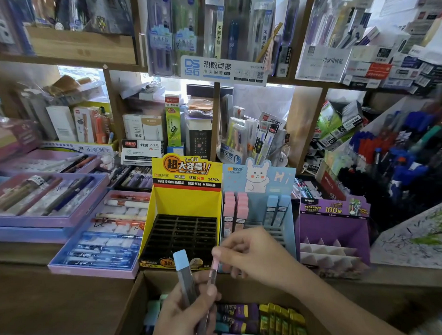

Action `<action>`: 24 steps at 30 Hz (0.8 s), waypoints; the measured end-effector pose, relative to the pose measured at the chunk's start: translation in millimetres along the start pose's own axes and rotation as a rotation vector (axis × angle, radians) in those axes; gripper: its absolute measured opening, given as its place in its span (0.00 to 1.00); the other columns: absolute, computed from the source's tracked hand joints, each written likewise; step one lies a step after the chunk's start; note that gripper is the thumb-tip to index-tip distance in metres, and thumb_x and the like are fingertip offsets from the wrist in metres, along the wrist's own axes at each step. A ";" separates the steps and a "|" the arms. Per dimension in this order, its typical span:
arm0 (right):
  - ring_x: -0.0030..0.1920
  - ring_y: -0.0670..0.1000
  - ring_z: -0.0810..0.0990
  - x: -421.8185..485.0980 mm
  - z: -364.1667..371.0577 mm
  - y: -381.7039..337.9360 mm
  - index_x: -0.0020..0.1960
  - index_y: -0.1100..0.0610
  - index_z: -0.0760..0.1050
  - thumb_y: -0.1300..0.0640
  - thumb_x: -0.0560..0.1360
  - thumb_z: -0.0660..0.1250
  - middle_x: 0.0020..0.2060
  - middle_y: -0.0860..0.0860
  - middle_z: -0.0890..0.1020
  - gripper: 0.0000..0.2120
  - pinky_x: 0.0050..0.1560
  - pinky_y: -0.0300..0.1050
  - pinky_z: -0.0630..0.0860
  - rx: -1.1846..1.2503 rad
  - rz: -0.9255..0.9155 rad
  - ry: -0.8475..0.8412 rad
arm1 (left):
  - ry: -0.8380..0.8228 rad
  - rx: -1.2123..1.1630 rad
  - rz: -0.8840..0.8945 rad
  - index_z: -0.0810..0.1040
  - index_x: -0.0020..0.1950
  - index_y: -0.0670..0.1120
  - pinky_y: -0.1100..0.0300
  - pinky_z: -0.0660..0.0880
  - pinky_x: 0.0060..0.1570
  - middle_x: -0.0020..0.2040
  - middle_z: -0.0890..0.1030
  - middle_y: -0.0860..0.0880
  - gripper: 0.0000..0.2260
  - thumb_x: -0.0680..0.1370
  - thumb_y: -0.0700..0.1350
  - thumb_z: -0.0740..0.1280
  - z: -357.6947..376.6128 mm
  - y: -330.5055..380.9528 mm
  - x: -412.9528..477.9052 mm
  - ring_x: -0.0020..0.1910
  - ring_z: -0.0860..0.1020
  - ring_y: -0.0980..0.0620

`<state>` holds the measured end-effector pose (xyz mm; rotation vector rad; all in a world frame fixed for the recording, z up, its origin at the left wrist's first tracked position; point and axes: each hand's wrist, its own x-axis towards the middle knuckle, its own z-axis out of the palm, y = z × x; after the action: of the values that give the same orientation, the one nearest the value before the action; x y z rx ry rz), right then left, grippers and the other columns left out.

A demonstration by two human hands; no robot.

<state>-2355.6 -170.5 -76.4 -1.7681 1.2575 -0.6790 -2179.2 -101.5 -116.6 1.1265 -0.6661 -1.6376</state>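
Note:
My left hand (pixel 187 316) grips a lead-refill case with a blue cap (pixel 185 276), held upright above a cardboard box (pixel 134 303). My right hand (pixel 253 254) pinches a second case with a pink cap (pixel 214 270) by its top, right beside the blue one. Behind my hands stands a light blue display stand (pixel 289 215) with a rabbit picture; several pink and blue cases sit in its slots. To its left is a yellow display box (pixel 188 193) with an empty black slotted tray.
The cardboard box holds several pastel, purple and green refill cases (pixel 270 318). A purple display box (pixel 334 226) stands at the right, trays of pens (pixel 102 236) at the left. Shelves packed with stationery rise behind, and a bin of blue and red pens (pixel 400 156) sits far right.

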 end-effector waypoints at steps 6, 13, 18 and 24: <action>0.35 0.48 0.84 -0.3 -2.1 3.7 0.49 0.55 0.85 0.55 0.75 0.76 0.38 0.54 0.87 0.06 0.38 0.40 0.81 0.126 0.063 -0.031 | -0.024 0.183 0.055 0.80 0.59 0.42 0.60 0.72 0.24 0.32 0.80 0.41 0.16 0.72 0.34 0.73 -0.2 1.3 -2.5 0.25 0.74 0.46; 0.39 0.52 0.86 -2.2 -19.9 4.1 0.53 0.57 0.84 0.62 0.74 0.76 0.42 0.59 0.88 0.08 0.42 0.44 0.84 0.246 0.078 0.030 | 0.063 0.061 -0.027 0.86 0.45 0.48 0.53 0.76 0.41 0.39 0.85 0.43 0.05 0.72 0.46 0.74 0.1 -7.5 2.8 0.45 0.80 0.43; 0.39 0.54 0.86 -7.4 -56.3 -4.6 0.49 0.58 0.86 0.65 0.74 0.77 0.41 0.60 0.87 0.06 0.41 0.42 0.84 0.252 0.025 0.148 | 0.094 -0.269 -0.075 0.77 0.54 0.39 0.66 0.74 0.29 0.35 0.84 0.52 0.07 0.82 0.42 0.64 -18.3 -1.5 0.5 0.31 0.80 0.58; 0.38 0.52 0.85 -6.2 -90.2 -7.7 0.47 0.58 0.85 0.60 0.72 0.77 0.38 0.55 0.87 0.05 0.41 0.41 0.84 0.123 -0.064 0.373 | 0.016 -0.040 -0.023 0.78 0.54 0.37 0.61 0.59 0.28 0.34 0.80 0.39 0.15 0.82 0.49 0.62 -8.4 -10.0 3.3 0.25 0.70 0.47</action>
<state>-2426.6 -192.6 -24.5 -1.6333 1.3726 -1.1382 -2176.0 -100.3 -129.7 1.1215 -0.6096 -1.6530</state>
